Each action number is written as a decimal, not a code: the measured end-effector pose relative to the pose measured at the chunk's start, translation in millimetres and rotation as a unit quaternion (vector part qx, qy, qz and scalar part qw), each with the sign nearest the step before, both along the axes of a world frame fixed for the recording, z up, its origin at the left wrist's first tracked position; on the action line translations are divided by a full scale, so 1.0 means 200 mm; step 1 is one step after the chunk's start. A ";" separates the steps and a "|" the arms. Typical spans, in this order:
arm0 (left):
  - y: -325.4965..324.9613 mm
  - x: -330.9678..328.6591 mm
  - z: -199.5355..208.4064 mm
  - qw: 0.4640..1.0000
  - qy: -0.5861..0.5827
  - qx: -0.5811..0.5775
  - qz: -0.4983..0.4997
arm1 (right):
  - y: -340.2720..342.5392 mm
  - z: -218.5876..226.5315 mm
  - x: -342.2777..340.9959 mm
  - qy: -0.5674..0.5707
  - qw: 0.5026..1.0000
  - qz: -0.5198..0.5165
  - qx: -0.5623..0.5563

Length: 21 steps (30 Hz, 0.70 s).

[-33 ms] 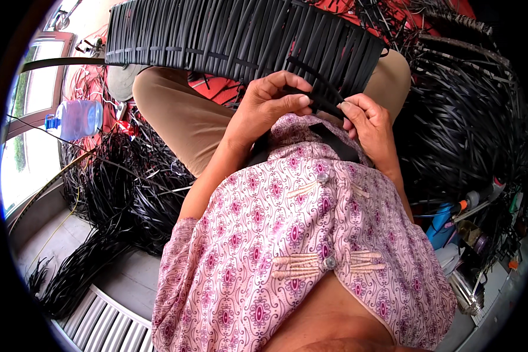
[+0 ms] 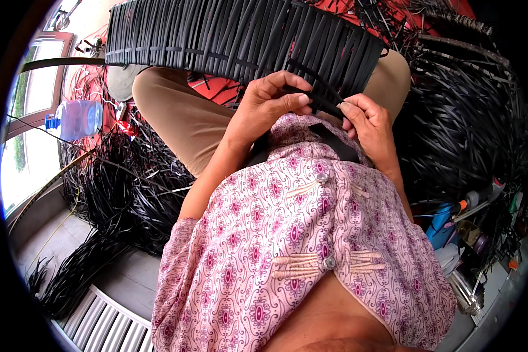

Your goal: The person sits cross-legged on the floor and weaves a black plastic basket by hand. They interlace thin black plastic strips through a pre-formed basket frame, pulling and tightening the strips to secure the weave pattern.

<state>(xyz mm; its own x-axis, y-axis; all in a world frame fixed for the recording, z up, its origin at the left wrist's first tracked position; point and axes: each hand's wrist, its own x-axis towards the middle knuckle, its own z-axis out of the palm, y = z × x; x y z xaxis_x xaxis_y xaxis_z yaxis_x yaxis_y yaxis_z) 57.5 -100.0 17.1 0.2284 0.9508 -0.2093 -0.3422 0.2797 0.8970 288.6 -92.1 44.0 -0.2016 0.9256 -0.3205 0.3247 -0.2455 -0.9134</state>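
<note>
In the head view, the left hand (image 2: 270,105) and right hand (image 2: 369,120) each pinch a narrow, flat black strip (image 2: 321,104), thumb closed against fingers with no visible gap. The strip's held stretch runs crosswise between them, dropping slightly toward the right fingertips; another black length slants from there up and leftward, over the panel.

The long, ribbed black panel of close-set strips (image 2: 240,35) lies just beyond the grip, its long axis running left to right, its near edge closer to the left hand. Loose, shiny black strand heaps (image 2: 463,129) lie right of the grip.
</note>
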 end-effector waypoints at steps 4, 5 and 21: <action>0.00 0.00 -0.01 0.997 0.069 0.015 0.028 | 0.01 -0.05 0.00 -0.013 1.000 0.006 0.001; 0.00 0.00 -0.02 0.993 0.104 0.027 0.043 | 0.01 -0.05 0.01 -0.016 1.000 0.007 0.000; 0.00 0.00 -0.05 0.976 0.160 0.068 0.132 | 0.01 -0.02 -0.03 -0.055 0.996 0.068 -0.008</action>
